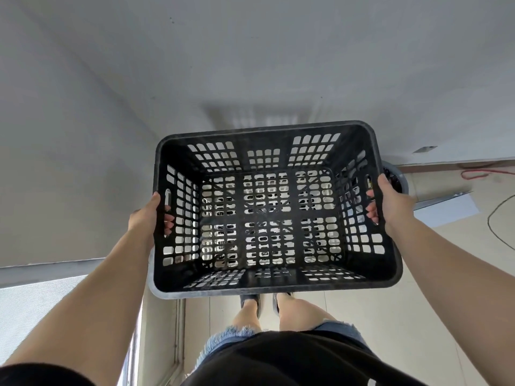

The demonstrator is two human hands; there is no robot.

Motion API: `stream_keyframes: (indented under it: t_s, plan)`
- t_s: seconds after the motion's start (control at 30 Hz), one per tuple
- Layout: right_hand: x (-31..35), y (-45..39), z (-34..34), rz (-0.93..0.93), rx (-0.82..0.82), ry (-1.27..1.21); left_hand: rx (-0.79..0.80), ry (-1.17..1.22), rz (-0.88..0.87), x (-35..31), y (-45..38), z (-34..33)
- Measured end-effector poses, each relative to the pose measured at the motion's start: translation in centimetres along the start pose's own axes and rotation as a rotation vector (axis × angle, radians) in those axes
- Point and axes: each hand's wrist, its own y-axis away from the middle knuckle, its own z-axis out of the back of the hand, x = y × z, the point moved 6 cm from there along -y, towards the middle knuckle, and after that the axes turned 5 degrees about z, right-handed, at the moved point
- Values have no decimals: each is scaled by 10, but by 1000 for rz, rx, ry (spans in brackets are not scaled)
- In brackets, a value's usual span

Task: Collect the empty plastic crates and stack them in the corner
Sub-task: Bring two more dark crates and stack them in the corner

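Holding the black plastic crate (267,213) in front of me at the centre of the frame, I keep its open side up so I can see that it is empty; only the floor shows through the holes of its bottom. My left hand (146,215) grips the left short wall, with the fingers (168,218) curled through the handle slot and showing inside the crate. My right hand (390,203) does the same on the right wall, its fingertips (372,211) hooked through the slot there. I think this two-sided hold keeps the crate level and stops it from swinging.

Both arms are stretched forward and a little apart, coming up from the lower corners of the frame, with the wrists nearly straight. The crate hangs above my feet (250,302) and does not touch the floor. Under its near edge a grey rim (167,295) shows, perhaps another crate below, but I cannot tell.

The white walls (83,135) meet in the upper middle of the frame, so I judge the corner is just ahead and lowering the crate comes next. A red cable (482,171) and a black cable (498,218) lie on the floor at the right edge.
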Motion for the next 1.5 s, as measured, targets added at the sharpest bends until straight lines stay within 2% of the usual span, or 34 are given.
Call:
stream_keyframes:
  t_s: [0.4,0.7,0.8,0.9,1.07,1.27,1.37,1.5]
  plan:
    - [6,-3,1,28,2,53,-20,14,10,7,5,-3]
    - [6,-4,3,-29,-8,113,-93,-116,-37,3,7,-1]
    - [12,-6,2,-58,5,205,-209,-390,-192,-11,17,5]
    - [27,-1,4,-33,31,424,-245,-559,-347,-41,37,0]
    - [100,24,11,374,-119,767,-176,-810,-741,-119,82,-32]
    - [201,81,1,735,-153,1067,-158,-1194,-1219,-203,162,-82]
    - [240,114,3,838,-206,1211,-206,-1296,-1384,-239,206,-96]
    - [274,157,21,870,-303,1259,-294,-1369,-1547,-274,260,-105]
